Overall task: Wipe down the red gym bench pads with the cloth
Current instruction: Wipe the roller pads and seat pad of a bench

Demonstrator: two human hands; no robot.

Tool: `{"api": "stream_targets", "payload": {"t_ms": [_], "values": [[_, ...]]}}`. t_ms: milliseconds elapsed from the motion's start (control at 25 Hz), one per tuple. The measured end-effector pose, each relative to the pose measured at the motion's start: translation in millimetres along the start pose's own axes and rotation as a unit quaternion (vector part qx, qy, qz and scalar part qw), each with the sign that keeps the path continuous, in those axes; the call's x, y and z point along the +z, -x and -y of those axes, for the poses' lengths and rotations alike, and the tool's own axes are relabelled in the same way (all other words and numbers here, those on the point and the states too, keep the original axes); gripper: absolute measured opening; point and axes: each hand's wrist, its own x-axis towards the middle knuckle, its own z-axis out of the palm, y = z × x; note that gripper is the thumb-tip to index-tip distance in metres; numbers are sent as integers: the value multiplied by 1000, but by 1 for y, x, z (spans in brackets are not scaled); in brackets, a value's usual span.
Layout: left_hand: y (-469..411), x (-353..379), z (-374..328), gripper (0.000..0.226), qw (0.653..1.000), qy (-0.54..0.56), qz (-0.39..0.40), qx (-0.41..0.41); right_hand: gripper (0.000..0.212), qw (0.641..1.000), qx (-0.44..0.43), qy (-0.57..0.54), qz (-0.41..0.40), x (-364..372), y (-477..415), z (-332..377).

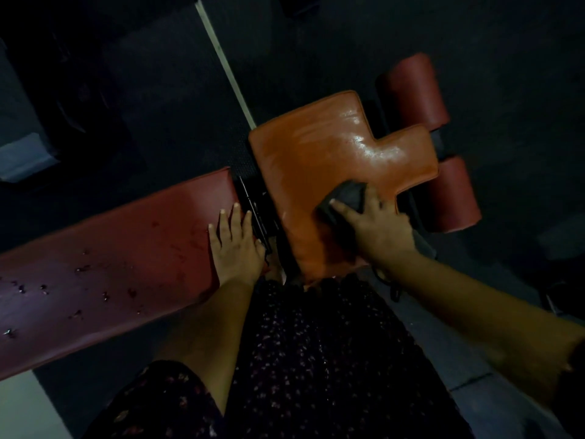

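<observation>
The red gym bench has a long back pad point(110, 261) running to the left, scuffed and torn in spots. Right of it lies a shiny orange-red seat pad point(319, 150) with a notched far end. My right hand point(373, 226) presses a dark cloth point(346, 193) onto the near right part of the seat pad, fingers spread over it. My left hand point(235, 242) rests flat on the right end of the back pad, fingers straight, beside the black gap between the pads.
Two red roller pads point(414, 90) point(456, 194) stick out beyond the seat pad at the right. A black metal hinge point(256, 210) sits between the pads. Dark rubber floor surrounds the bench, with a pale strip point(224, 61) running away at the top. My patterned skirt fills the bottom centre.
</observation>
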Motion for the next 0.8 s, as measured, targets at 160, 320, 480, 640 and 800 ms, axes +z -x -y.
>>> {"api": "stream_targets", "payload": {"t_ms": [160,320,480,640,800], "values": [[1,-6,-7,74,999,-39,15,4,82,972,177,-155,22,6,6,-37],[9,2,-4,75,999,-47,3,7,87,899,306,-305,71,17,16,-5],[41,16,-5,73,994,-91,-21,63,85,970,190,-150,32,21,21,58],[59,25,-12,67,995,-100,5,21,73,1000,14,-11,5,22,23,95],[58,27,-17,66,996,-83,24,2,69,977,-170,128,22,37,41,109]]}}
